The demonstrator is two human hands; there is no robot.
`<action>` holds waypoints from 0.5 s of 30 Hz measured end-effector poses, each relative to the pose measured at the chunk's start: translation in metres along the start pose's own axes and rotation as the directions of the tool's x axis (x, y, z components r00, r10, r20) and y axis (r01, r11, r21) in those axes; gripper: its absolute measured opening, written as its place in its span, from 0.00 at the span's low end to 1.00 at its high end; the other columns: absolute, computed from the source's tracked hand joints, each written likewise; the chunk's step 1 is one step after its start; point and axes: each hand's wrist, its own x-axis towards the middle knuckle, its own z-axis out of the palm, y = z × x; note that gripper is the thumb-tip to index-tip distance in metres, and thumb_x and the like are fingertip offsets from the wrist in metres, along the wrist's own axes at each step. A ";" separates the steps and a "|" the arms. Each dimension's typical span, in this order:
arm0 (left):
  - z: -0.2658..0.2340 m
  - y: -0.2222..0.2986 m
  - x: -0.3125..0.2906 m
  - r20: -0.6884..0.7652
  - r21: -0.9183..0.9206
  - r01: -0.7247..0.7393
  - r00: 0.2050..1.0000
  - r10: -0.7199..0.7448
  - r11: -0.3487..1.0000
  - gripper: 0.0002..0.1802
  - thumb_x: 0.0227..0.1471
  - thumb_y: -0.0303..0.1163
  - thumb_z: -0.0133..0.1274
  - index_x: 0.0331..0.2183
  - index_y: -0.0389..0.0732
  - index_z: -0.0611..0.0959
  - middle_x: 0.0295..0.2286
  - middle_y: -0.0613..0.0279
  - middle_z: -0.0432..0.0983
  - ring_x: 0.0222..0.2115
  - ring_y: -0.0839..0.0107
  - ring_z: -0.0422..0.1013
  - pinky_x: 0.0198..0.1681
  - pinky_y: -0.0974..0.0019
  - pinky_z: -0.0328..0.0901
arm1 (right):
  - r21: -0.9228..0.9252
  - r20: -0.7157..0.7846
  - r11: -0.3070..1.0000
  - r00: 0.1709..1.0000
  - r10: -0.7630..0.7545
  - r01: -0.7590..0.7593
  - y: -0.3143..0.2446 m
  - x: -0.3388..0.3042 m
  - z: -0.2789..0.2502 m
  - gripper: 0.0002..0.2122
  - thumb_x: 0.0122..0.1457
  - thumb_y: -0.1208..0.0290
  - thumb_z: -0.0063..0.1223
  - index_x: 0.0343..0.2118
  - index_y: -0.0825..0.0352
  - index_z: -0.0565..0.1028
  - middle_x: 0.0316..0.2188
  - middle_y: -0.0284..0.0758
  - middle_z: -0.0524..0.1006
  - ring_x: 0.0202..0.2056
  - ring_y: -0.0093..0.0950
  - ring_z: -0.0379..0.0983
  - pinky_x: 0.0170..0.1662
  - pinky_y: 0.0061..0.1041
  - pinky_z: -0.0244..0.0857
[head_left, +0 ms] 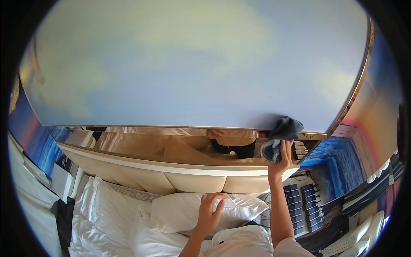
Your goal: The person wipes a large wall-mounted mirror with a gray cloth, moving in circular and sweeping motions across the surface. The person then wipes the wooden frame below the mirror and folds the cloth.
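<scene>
My right hand (280, 159) is raised to the far right, its fingers wrapped round a dark grey-blue cloth (284, 128). Part of the cloth lies against the lower edge of a large pale blue and yellow panel (184, 64). A mirrored strip (175, 147) runs below that panel and reflects the cloth and part of my body. Over a white pillow (184, 210) hangs my left hand (209, 210), with nothing in it, the fingers loosely bent and the thumb apart.
A cream padded headboard (195, 182) with a white top ledge (128, 160) stands behind the bed. White bedding (111, 218) covers the left. To the right are several dark devices (303, 207) in rows and a cream perforated chair (355, 240). Gold trim (361, 77) edges the panel.
</scene>
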 end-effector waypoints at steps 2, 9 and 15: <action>0.002 -0.010 -0.005 0.000 -0.009 0.047 0.999 -0.047 0.999 0.09 0.51 0.27 0.48 0.35 0.42 0.80 0.37 0.61 0.75 0.40 0.63 0.67 0.44 0.61 0.61 | 0.049 -0.001 0.995 0.996 0.086 -0.086 -0.018 -0.011 0.012 0.14 0.49 0.87 0.50 0.42 0.76 0.75 0.45 0.47 0.74 0.50 0.44 0.68 0.53 0.37 0.61; 0.006 -0.001 0.010 0.123 -0.068 -0.074 0.989 0.082 0.995 0.08 0.52 0.29 0.48 0.35 0.42 0.79 0.37 0.60 0.74 0.41 0.62 0.65 0.48 0.61 0.56 | 0.309 0.262 0.920 0.908 -0.326 0.241 -0.099 -0.003 0.074 0.18 0.32 0.85 0.52 0.34 0.75 0.76 0.40 0.39 0.74 0.47 0.41 0.68 0.48 0.36 0.64; -0.001 -0.016 -0.004 -0.083 -0.074 -0.039 0.996 0.033 0.996 0.07 0.51 0.26 0.49 0.34 0.42 0.80 0.36 0.61 0.76 0.39 0.64 0.67 0.43 0.64 0.60 | -0.036 -0.096 0.989 0.985 -0.145 0.142 -0.041 0.018 0.019 0.15 0.27 0.84 0.55 0.26 0.70 0.77 0.29 0.38 0.75 0.39 0.41 0.70 0.47 0.37 0.64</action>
